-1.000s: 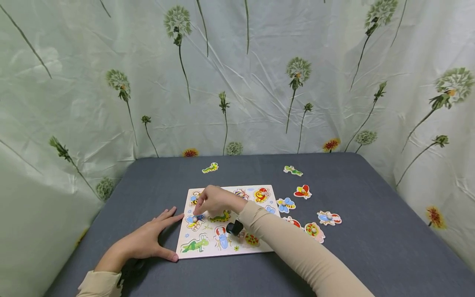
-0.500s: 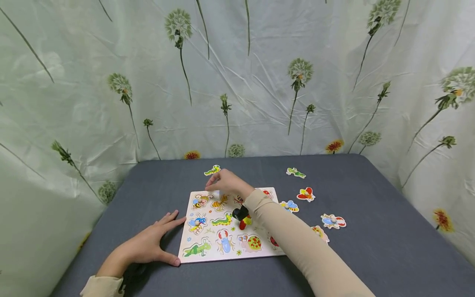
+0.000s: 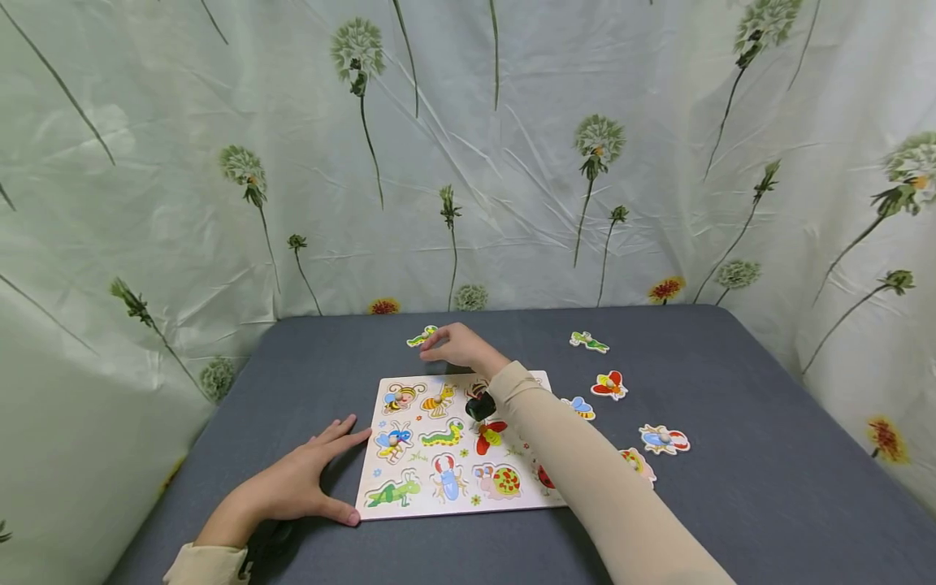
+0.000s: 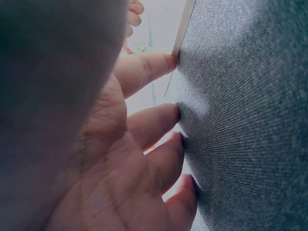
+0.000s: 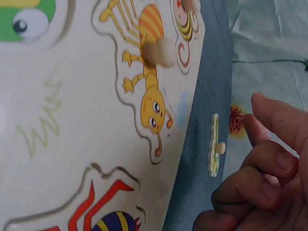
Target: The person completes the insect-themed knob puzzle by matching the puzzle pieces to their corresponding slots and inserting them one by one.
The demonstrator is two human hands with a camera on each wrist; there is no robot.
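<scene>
A pale insect puzzle board (image 3: pixel 420 511) lies on the table, with knobbed mosquito (image 3: pixel 393 441), bee (image 3: pixel 400 397) and ant (image 5: pixel 153 108) pieces in its recesses. My left hand (image 3: pixel 288 481) rests at its left side, thumb at the near corner and index fingertip at the edge. In the left wrist view, the other fingertips (image 4: pixel 174 111) touch the dark cloth. Beyond the far edge, my right hand (image 3: pixel 464 345) hovers with loosely bent fingers, holding nothing. Just past those fingers lies a green caterpillar piece (image 5: pixel 213 161), knob up, partly covered by the hand in the head view.
Right of the board lie a grasshopper piece (image 3: pixel 589 342), a red-and-yellow winged piece (image 3: pixel 610 385), a blue-winged bee (image 3: pixel 582 408), a stag beetle (image 3: pixel 664 439) and a snail (image 3: pixel 638 465). Behind the table hangs a dandelion-print curtain (image 3: pixel 512 244). The right sleeve covers part of the board.
My right hand has left the mosquito piece and moved away over the board's far edge to the caterpillar piece. The left hand stays at the board's side.
</scene>
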